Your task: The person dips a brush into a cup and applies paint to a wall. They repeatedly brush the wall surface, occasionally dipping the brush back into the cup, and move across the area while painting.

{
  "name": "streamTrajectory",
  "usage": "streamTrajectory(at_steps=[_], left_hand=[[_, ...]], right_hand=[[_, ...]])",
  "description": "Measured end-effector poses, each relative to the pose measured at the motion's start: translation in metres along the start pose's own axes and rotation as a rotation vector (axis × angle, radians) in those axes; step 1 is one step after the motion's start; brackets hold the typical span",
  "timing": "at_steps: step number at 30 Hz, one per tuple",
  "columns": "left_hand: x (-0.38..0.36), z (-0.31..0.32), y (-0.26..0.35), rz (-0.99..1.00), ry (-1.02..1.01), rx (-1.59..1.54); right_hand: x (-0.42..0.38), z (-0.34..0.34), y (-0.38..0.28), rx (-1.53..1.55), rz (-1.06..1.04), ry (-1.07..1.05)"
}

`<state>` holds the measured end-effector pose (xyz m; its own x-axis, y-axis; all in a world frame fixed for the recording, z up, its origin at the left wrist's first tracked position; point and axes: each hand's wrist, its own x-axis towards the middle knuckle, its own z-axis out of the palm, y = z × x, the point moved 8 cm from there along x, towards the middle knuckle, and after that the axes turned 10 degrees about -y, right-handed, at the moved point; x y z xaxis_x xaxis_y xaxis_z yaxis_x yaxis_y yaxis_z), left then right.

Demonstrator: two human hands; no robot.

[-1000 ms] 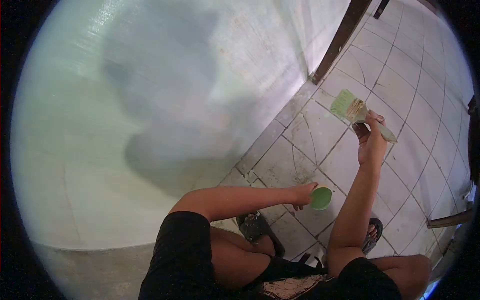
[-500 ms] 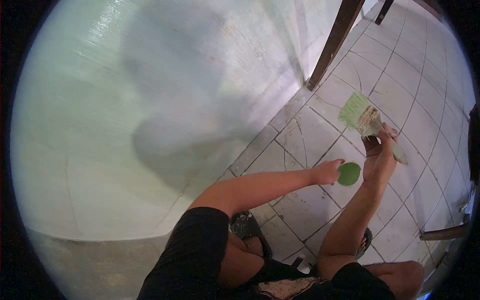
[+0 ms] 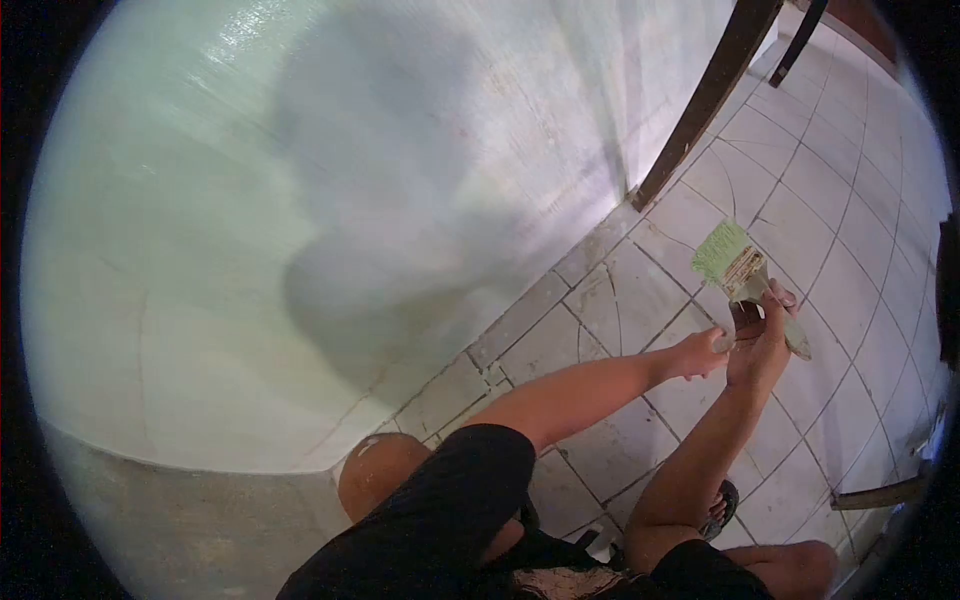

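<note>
Your right hand (image 3: pixel 757 345) is closed around the handle of a paintbrush (image 3: pixel 748 280), fingers wrapped over the wood and the thumb side turned toward you. The brush points up and away from the grip, its green-tipped bristles above the knuckles and the metal band just above your fingers; the far end of the handle sticks out below and to the right of the fist. Your left hand (image 3: pixel 700 352) reaches in from the left and sits just beside the right hand, at the level of the grip, fingers curled; whether it holds anything cannot be told from this view. Both forearms run down from the hands toward your body, the left one crossing over your raised knee (image 3: pixel 385 475). Under and around the hands lies a tiled floor (image 3: pixel 850 240). To the left of the grip rises a pale green wall (image 3: pixel 300 200), and above the brush a dark wooden post (image 3: pixel 705 100) meets the floor at the wall's edge.
</note>
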<state>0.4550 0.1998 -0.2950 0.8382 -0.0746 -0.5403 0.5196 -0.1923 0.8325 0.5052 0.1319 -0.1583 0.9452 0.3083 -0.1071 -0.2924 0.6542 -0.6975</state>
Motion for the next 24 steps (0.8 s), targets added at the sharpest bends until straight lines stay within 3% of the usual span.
streamTrajectory(at_steps=[1, 3, 5, 6, 7, 8, 9, 11, 13, 15, 16, 18, 19, 21, 22, 24], left_hand=[[-0.014, -0.012, -0.001, -0.001, 0.008, 0.002], [-0.042, -0.02, -0.019, -0.188, -0.147, 0.147], [-0.053, -0.046, -0.064, 0.015, -0.189, 0.797], [-0.106, -0.067, -0.047, -0.292, -0.301, 0.72], [-0.146, -0.089, -0.048, -0.276, -0.213, 0.798], [-0.189, -0.112, -0.044, -0.469, -0.196, 0.846], [-0.23, -0.13, -0.024, -0.497, -0.239, 0.856], [-0.31, -0.175, 0.03, -0.629, 0.007, 0.76], [-0.38, -0.206, 0.079, -0.505, 0.503, 0.302], [-0.441, -0.218, 0.11, -0.305, 0.975, 0.11], [-0.447, -0.217, 0.1, -0.305, 0.973, 0.114], [-0.478, -0.22, 0.078, -0.162, 1.224, -0.054], [-0.481, -0.218, 0.068, -0.171, 1.22, -0.054], [-0.465, -0.21, 0.053, -0.27, 0.988, 0.08], [-0.464, -0.208, 0.05, -0.297, 0.996, -0.083], [-0.462, -0.213, 0.045, -0.286, 0.938, -0.025]], right_hand=[[-0.001, 0.007, 0.002, 0.017, 0.003, -0.025], [-0.002, 0.016, 0.012, 0.036, 0.017, -0.046], [0.003, 0.03, 0.032, 0.074, 0.049, -0.119], [0.001, 0.042, 0.042, 0.095, 0.092, -0.15], [-0.001, 0.054, 0.052, 0.119, 0.12, -0.156], [-0.005, 0.067, 0.064, 0.142, 0.148, -0.158], [-0.005, 0.075, 0.084, 0.163, 0.159, -0.196], [-0.005, 0.083, 0.148, 0.105, 0.227, -0.37], [-0.02, 0.104, 0.204, 0.083, 0.333, -0.396], [-0.043, 0.123, 0.252, 0.138, 0.373, -0.41], [-0.055, 0.136, 0.265, 0.175, 0.391, -0.39], [-0.075, 0.158, 0.281, 0.227, 0.372, -0.371], [-0.083, 0.164, 0.287, 0.274, 0.353, -0.349], [-0.088, 0.167, 0.303, 0.214, 0.327, -0.307], [-0.088, 0.167, 0.311, 0.166, 0.293, -0.272], [-0.08, 0.146, 0.347, 0.061, 0.258, -0.21]])
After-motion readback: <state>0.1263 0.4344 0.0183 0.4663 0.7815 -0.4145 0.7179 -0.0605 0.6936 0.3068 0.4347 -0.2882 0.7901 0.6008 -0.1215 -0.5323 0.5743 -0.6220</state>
